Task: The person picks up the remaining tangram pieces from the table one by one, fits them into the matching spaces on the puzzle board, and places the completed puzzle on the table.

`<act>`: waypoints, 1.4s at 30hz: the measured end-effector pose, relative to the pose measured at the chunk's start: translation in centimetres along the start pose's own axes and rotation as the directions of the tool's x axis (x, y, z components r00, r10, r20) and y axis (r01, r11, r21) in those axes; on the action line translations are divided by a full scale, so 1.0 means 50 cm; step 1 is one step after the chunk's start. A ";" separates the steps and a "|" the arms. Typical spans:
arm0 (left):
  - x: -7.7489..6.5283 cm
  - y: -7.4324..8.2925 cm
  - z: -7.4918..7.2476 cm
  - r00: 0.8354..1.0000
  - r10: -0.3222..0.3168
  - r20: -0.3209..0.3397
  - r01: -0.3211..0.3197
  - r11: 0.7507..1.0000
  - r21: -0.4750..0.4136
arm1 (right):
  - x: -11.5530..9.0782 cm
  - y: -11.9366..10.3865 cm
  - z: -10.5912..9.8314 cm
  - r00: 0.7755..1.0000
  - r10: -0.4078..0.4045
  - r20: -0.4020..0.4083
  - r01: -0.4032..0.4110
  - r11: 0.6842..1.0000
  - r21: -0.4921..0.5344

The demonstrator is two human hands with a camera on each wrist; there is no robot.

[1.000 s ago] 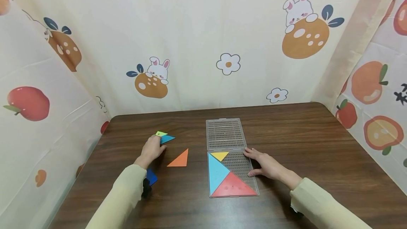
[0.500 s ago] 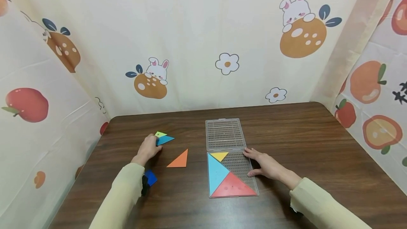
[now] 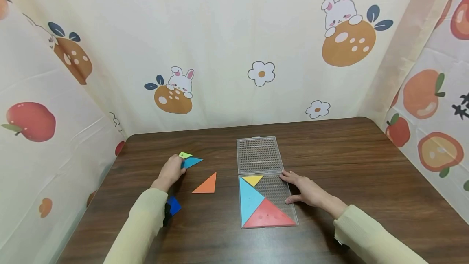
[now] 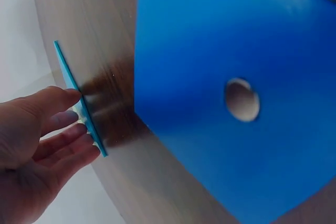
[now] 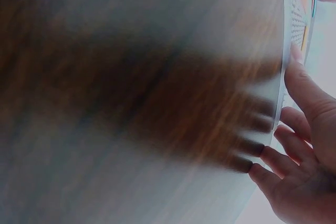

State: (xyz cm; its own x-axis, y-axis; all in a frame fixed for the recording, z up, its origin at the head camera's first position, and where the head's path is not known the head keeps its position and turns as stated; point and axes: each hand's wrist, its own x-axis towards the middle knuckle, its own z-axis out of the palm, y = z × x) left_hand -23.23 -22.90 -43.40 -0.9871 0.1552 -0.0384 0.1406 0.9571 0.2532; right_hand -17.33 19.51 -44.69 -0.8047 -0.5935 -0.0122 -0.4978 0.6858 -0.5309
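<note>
At the left my left hand (image 3: 169, 173) pinches a light blue tangram piece (image 3: 192, 161), its thumb and fingertips at the long edge. Part of this piece is hidden behind the fingers. A small green piece (image 3: 185, 155) lies just beyond it. In the left wrist view, the blue piece's thin edge (image 4: 65, 69) stands out beside the thumb. My right hand (image 3: 309, 190) rests along the right side of the clear plastic case (image 3: 275, 188), fingers spread, thumb at the edge. In the case lie a large light blue triangle (image 3: 250, 201), a red triangle (image 3: 268, 215) and a small yellow triangle (image 3: 253, 180).
An orange triangle (image 3: 208, 185) lies between my left hand and the case. Under my left wrist is a dark blue piece (image 3: 174, 205); its hole shows in the left wrist view. The case's gridded lid (image 3: 259, 156) lies unfolded toward the back curtain (image 3: 220, 72).
My left hand has drawn slightly back to the left, and the light blue piece has shifted and turned a little beside the green one. My right hand stays put at the case.
</note>
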 end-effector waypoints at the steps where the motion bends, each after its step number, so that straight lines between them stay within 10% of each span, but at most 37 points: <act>1: 0.001 0.000 0.000 1.000 0.008 0.000 -0.008 1.000 0.012 | 0.000 0.000 0.000 1.000 0.000 0.000 0.000 1.000 -0.001; 42: 0.009 -0.001 0.004 0.995 0.093 -0.046 -0.084 0.983 0.161 | 0.000 0.003 0.000 1.000 0.016 0.006 -0.017 1.000 0.015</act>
State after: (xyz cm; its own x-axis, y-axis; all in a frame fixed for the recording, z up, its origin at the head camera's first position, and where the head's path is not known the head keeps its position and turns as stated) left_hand -23.69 -22.84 -43.61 -0.9722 0.2321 0.0298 0.2339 0.9675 0.0965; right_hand -17.44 19.61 -44.75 -0.8108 -0.5848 -0.0263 -0.4794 0.6892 -0.5433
